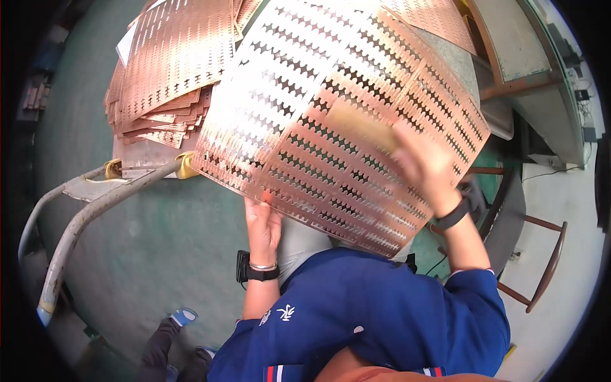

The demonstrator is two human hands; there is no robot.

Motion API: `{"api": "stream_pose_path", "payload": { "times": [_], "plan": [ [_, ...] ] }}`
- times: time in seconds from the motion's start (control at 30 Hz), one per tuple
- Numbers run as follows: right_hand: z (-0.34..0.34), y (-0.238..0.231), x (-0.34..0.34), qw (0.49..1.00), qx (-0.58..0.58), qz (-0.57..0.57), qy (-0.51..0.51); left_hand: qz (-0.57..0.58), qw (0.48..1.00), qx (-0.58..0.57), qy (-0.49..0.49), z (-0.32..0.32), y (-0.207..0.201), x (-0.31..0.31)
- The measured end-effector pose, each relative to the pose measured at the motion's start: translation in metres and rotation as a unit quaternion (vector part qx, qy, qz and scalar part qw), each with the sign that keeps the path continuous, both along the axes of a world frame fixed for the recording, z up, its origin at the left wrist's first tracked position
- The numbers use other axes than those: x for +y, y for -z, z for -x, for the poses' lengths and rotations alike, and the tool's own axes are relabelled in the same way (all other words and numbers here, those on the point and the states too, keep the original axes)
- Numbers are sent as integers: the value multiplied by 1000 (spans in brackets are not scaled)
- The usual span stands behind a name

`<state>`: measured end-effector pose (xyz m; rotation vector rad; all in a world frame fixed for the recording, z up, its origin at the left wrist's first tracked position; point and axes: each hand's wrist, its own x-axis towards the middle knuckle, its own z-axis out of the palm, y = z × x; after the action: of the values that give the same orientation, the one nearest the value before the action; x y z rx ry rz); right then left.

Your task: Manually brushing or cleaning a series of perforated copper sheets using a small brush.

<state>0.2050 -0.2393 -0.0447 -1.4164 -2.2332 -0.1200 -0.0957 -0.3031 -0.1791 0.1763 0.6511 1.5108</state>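
Observation:
A large copper-coloured sheet [283, 143], punched with rows of wavy-edged slots, is tilted in front of me above my lap. My left hand [262, 230] grips its lower left edge, the fingertips partly hidden by the sheet. My right hand [428, 164] is over the sheet's right half and smeared by motion. From its fingers a flat tan strip [361, 126] extends leftward across the slots; it is blurred, and I cannot tell its material or whether it touches the sheet.
Stacked copper sheets [175, 60] lie at the far left on a trolley with a bent tube handle [83, 223]. Another slotted sheet [436, 22] lies at the far right, near a worn bench [519, 44]. A chair [550, 267] stands at right. Another person's shoe [184, 316] is at lower left.

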Motion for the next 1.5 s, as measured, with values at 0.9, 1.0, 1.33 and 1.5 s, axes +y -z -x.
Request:
{"api": "stream_pose_path", "payload": {
  "times": [0.9, 1.0, 1.33, 1.5],
  "plan": [
    [-27, 16, -16, 995, -102, -9, 1, 36, 988, 92, 122, -3, -1, -11],
    [-18, 13, -31, 992, -117, 33, -40, 45, 986, 99, 125, -3, -3, -12],
    [-17, 7, -32, 990, -141, 22, 2, 31, 988, 88, 126, -2, -2, -14],
    [-42, 4, -59, 986, -156, 55, 35, 33, 988, 96, 118, -4, -6, -15]
  ]
}}
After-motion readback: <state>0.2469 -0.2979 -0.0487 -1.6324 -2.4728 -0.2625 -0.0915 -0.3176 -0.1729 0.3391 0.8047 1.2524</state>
